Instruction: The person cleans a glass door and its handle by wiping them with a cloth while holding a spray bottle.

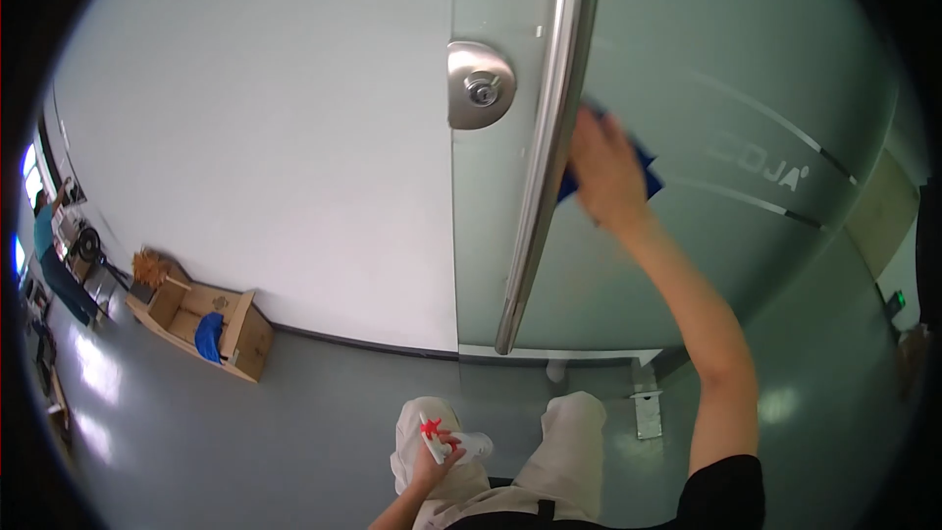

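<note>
My right hand (610,172) presses a dark blue cloth (650,175) flat on the frosted glass door (687,59), just right of the long metal handle (549,137). The hand is slightly blurred. Low in front of my thigh, my left hand (439,458) is wrapped round a white and clear spray bottle (474,447) with a red part on its nozzle. A round metal lock (482,88) sits on the glass left of the handle.
An open cardboard box (257,339) with a blue cloth over its edge stands on the floor by the white wall (265,137). Another person (49,236) stands at the far left near a black fan (88,244). A metal floor fitting (648,414) lies below the door.
</note>
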Action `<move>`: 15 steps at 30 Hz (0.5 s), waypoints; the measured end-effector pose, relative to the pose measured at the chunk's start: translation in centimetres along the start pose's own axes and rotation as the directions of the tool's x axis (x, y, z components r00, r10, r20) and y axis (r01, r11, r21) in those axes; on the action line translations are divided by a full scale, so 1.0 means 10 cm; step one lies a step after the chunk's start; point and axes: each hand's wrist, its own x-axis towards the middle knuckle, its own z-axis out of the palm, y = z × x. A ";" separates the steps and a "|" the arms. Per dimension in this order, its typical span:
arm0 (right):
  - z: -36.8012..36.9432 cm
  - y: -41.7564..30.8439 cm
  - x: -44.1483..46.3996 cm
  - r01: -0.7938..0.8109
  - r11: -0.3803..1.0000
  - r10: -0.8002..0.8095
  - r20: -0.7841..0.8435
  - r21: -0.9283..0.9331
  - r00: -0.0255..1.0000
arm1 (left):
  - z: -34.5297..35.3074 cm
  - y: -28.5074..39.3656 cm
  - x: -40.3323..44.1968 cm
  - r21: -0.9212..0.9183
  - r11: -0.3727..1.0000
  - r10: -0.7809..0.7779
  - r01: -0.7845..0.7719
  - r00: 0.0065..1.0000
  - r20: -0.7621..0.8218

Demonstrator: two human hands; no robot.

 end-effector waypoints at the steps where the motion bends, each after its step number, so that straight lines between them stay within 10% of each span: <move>1: -0.15 0.08 0.20 -0.106 0.994 0.104 -0.111 -0.012 0.988 | 0.00 0.01 0.05 -0.007 1.000 -0.013 0.013 1.000 0.013; 6: -0.17 0.32 0.51 -0.277 0.950 0.308 -0.596 0.146 0.741 | 0.09 -0.16 0.27 0.009 0.997 -0.080 0.080 0.988 0.130; 10: 0.10 -0.16 0.25 -0.246 0.952 0.305 -0.483 0.182 0.820 | 0.22 -0.54 0.39 0.162 0.987 -0.003 -0.023 0.987 0.160; 12: 0.19 -0.54 0.06 -0.158 0.809 0.347 -0.242 0.566 0.906 | 0.26 -0.56 0.42 0.239 0.967 0.043 -0.088 0.982 0.185; 15: 0.66 -0.95 -0.66 -0.064 0.970 0.089 -0.100 0.233 0.991 | 0.22 -0.41 0.43 0.304 0.945 0.067 -0.121 0.981 0.180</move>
